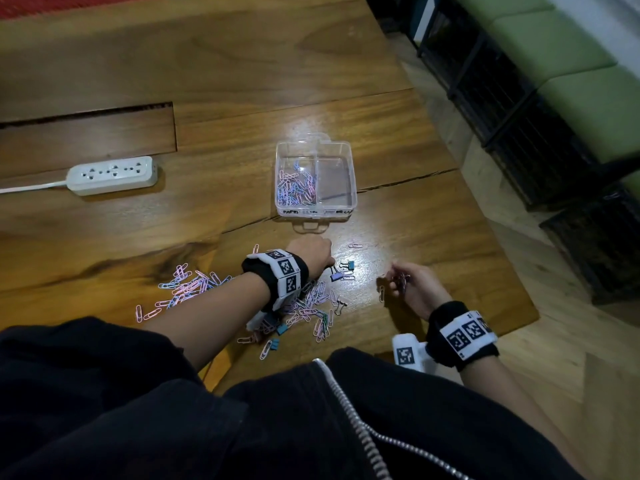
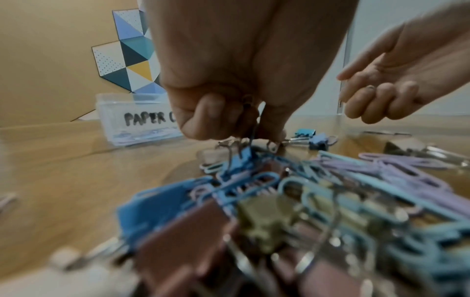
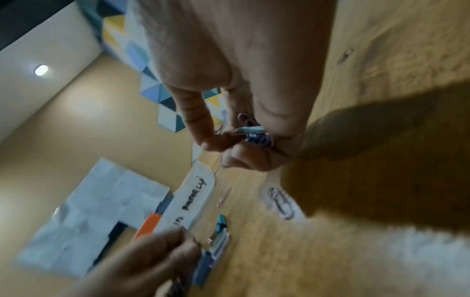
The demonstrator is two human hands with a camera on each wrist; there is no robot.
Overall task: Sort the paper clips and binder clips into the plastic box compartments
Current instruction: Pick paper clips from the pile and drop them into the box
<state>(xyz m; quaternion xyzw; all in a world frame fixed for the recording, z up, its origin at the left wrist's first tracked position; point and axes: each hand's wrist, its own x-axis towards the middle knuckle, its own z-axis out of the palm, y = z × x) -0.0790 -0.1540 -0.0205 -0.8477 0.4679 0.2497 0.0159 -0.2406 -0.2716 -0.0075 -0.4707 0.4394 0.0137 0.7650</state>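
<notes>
The clear plastic box [image 1: 349, 174] stands beyond my hands; its left compartment holds several paper clips [image 1: 294, 188], its right one looks bare. Its front label reads "PAPER C" [image 2: 142, 118] and "BINDER CLIP" [image 3: 193, 203]. My left hand [image 1: 329, 263] pinches the wire handles of a blue binder clip [image 2: 241, 160] just above the table, beside a teal binder clip [image 1: 349, 265]. My right hand [image 1: 398, 278], to the right, grips a small bunch of paper clips [image 3: 254, 132]. Loose pastel paper clips [image 1: 188, 285] and mixed clips [image 1: 313, 306] lie under and left of my left wrist.
A white power strip [image 1: 112, 174] with its cord lies at the left of the wooden table [image 1: 433, 220]. The table's right edge runs close past my right hand. A single paper clip [image 1: 355, 245] lies between my hands and the box.
</notes>
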